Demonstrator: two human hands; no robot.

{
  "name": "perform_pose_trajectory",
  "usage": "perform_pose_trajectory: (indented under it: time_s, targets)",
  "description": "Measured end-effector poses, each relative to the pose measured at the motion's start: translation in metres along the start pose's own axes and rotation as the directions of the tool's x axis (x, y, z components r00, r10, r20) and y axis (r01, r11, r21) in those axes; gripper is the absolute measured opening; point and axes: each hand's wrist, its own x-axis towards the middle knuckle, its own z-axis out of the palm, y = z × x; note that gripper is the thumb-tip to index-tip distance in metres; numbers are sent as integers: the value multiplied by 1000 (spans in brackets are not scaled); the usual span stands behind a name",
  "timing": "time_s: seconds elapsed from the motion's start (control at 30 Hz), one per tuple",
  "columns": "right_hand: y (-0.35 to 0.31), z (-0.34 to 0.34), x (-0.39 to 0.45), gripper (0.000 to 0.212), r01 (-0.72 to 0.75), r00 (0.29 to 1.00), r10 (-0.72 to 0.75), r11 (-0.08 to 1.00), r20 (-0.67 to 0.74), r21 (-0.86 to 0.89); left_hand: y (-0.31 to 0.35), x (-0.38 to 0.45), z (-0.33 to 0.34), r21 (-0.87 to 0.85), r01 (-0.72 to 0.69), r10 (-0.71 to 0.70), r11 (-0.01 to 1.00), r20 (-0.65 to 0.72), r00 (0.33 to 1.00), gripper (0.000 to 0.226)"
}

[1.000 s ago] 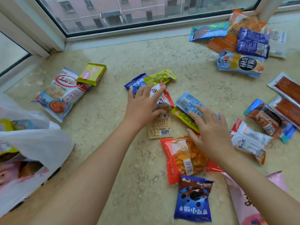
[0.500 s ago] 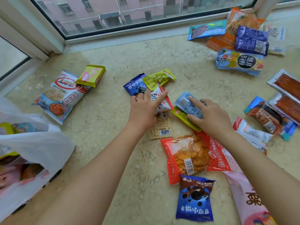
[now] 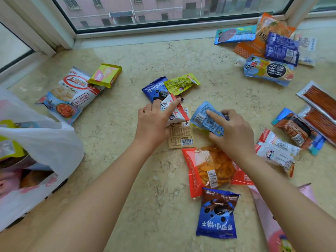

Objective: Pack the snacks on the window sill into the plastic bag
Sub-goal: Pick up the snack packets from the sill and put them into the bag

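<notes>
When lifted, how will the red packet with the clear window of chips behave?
The red chip packet looks puffy, so probably light for its size. Its glossy film may slip and crinkle. The thin chips visible inside would likely break if squeezed.

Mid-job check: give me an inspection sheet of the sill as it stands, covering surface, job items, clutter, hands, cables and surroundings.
Surface: beige marble window sill, strewn with packets.
Job's things: white plastic bag at left, some packets already inside; shrimp flakes bag and yellow wafer pack nearest it; orange chips packet and blue cookie packet in the foreground; a pile of packets at far right.
Clutter: nothing seen besides snacks.
Hands: left hand grips a white-and-red packet; right hand grips a light blue packet.
Cables: nothing seen.
Surroundings: window behind the sill, a pink building outside.
</notes>
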Motion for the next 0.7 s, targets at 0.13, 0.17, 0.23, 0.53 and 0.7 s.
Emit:
perform_pose_trajectory:
  time_s: [0.13, 0.17, 0.23, 0.53, 0.7]
  targets:
    - [-25, -6, -11, 60, 111, 992, -113, 993, -59, -41, -19, -24, -15, -71, 49, -55, 996, -83, 995, 67]
    - [-33, -8, -13, 58, 134, 988, -137, 990, -72, -40, -23, -30, -19, -72, 52, -58, 996, -79, 995, 71]
    - [-51, -12, -18, 52, 173, 980, -175, 984, -98, -33, -33, -44, -30, -68, 61, -66, 996, -73, 995, 76]
    - [-147, -27, -50, 48, 366, 912, -353, 931, -207, 22, -96, -137, -102, -91, 108, -120, 990, -127, 985, 80]
    - [-205, -44, -67, 43, 486, 862, -461, 870, -210, 82, -131, -190, -136, -151, 168, -189, 974, -134, 973, 89]
